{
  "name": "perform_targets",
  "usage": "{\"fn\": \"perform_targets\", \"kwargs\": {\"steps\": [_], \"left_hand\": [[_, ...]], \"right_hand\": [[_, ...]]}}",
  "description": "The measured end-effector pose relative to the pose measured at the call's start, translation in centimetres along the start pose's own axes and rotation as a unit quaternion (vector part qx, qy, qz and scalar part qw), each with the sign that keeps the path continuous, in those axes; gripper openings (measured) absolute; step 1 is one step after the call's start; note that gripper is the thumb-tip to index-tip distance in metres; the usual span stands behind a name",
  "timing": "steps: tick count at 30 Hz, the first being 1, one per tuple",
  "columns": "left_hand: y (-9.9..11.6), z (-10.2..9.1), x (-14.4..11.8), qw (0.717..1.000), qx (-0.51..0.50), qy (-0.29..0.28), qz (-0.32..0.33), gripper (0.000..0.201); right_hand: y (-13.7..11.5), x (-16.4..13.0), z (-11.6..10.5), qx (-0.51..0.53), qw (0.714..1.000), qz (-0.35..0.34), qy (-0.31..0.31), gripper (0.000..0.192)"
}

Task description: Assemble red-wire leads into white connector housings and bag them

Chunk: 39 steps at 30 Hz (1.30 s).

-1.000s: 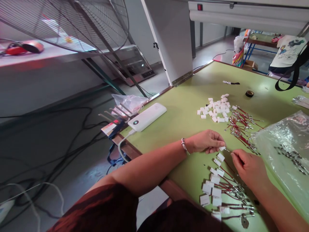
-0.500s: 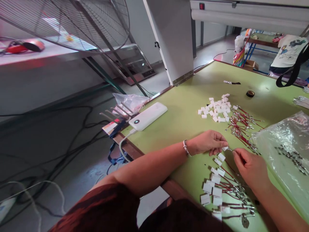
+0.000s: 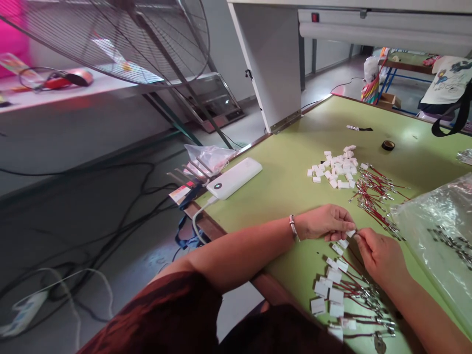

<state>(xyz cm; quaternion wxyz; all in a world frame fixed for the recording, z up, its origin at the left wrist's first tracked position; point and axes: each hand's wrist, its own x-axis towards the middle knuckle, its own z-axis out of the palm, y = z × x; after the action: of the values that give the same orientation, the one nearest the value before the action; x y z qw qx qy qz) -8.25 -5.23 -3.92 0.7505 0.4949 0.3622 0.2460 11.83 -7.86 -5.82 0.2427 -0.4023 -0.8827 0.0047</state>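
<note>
Over the green tabletop (image 3: 291, 196), my left hand (image 3: 330, 223) pinches a small white connector housing (image 3: 350, 233). My right hand (image 3: 381, 255) is closed right beside it, fingertips almost touching the housing and pinching the end of a short wire, mostly hidden by the fingers. Below both hands lie several white housings (image 3: 336, 296) joined to dark red wires (image 3: 359, 322) with metal terminals at their far ends. Beyond the hands is a pile of loose white housings (image 3: 341, 167), and beside it a heap of loose red wires with metal terminals (image 3: 374, 191).
A clear plastic bag (image 3: 435, 211) with small metal pieces lies at the right. A white power bank (image 3: 236, 178) with a cable sits near the left edge. A roll of black tape (image 3: 388, 145) lies farther back. A large fan (image 3: 147, 44) stands at the upper left.
My two hands have come closer together, and the metal wire end seen between them before is now hidden at the housing. The whole view has shifted slightly.
</note>
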Motion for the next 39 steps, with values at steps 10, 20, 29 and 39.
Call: {"fn": "perform_targets", "kwargs": {"steps": [10,20,29,39], "left_hand": [[3.9,-6.1,0.7,0.794,0.455,0.381,0.131,0.042],[1.8,-5.4,3.7,0.851,0.377,0.332,0.152,0.051],[2.8,-3.4,1.2,0.815,0.412,0.379,0.147,0.025],[1.5,-1.7,2.3,0.719,0.624,0.277,0.132,0.022]], "right_hand": [[-1.3,-0.7,-1.0,0.079,0.991,0.041,-0.097,0.029],[3.5,1.9,-1.5,-0.16,0.963,0.205,-0.077,0.024],[4.0,1.2,-1.6,-0.132,0.975,0.167,-0.061,0.022],[1.7,-0.9,-2.2,-0.103,0.977,0.157,-0.102,0.015]]}}
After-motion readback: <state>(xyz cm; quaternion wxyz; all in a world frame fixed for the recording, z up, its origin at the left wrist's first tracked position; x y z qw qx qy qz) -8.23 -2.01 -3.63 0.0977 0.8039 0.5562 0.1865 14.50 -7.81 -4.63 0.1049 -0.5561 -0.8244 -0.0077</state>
